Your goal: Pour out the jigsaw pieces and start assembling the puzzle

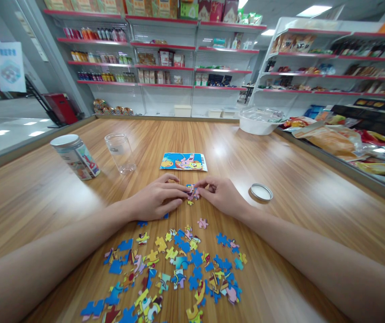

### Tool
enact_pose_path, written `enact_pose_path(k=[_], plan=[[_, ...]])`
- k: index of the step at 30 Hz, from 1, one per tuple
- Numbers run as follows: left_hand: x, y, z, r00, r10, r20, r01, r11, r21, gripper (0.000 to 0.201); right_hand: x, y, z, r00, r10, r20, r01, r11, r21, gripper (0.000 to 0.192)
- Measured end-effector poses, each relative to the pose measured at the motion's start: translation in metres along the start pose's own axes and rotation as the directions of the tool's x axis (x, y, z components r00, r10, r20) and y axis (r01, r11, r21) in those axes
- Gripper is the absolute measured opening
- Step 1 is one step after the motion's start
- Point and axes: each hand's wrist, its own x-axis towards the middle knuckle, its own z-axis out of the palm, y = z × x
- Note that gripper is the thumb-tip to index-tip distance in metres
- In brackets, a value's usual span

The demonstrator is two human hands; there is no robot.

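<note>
My left hand (157, 200) and my right hand (220, 194) meet in the middle of the wooden table (300, 188), fingertips pinching a small cluster of joined puzzle pieces (192, 193). Several loose colourful puzzle pieces (179, 269) lie scattered nearer to me between my forearms. One pink piece (202, 223) lies apart, just below my right hand. A picture card (183, 162) with the cartoon image lies flat beyond my hands.
A clear open jar (120, 153) and a lidded printed tin (76, 157) stand at the left. A round lid (261, 192) lies right of my right hand. A white bowl (258, 121) and snack packets (334, 139) sit far right. Stocked shelves (165, 58) line the back.
</note>
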Motion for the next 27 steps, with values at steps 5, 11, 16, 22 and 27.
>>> enact_pose_path(k=[5,11,16,22,27], plan=[[-0.0001,-0.0010,0.0006,1.000,-0.001,-0.003,0.001,1.000,-0.005,0.033,0.0005,-0.0011,0.0004,1.000,0.007,-0.009,-0.007,1.000,-0.012,0.014],[0.0005,-0.0013,0.0000,1.000,0.012,-0.004,-0.012,1.000,-0.008,0.033,0.0009,-0.0003,0.0007,1.000,-0.002,-0.004,0.002,1.000,-0.006,0.014],[0.0012,0.0003,-0.0009,1.000,0.018,-0.001,-0.018,1.000,0.006,0.035,-0.0003,0.0006,-0.0001,1.000,-0.016,0.025,0.016,1.000,0.001,0.016],[0.0025,0.0028,-0.0009,0.979,0.112,-0.167,-0.099,0.991,0.087,0.034,0.0006,0.0044,-0.0006,0.997,-0.072,0.027,0.067,0.988,0.136,0.024],[0.0040,0.0028,-0.0022,0.962,0.075,-0.264,-0.038,0.989,0.141,0.017,-0.0009,0.0001,-0.0010,0.991,-0.129,-0.019,0.131,0.986,0.102,0.025]])
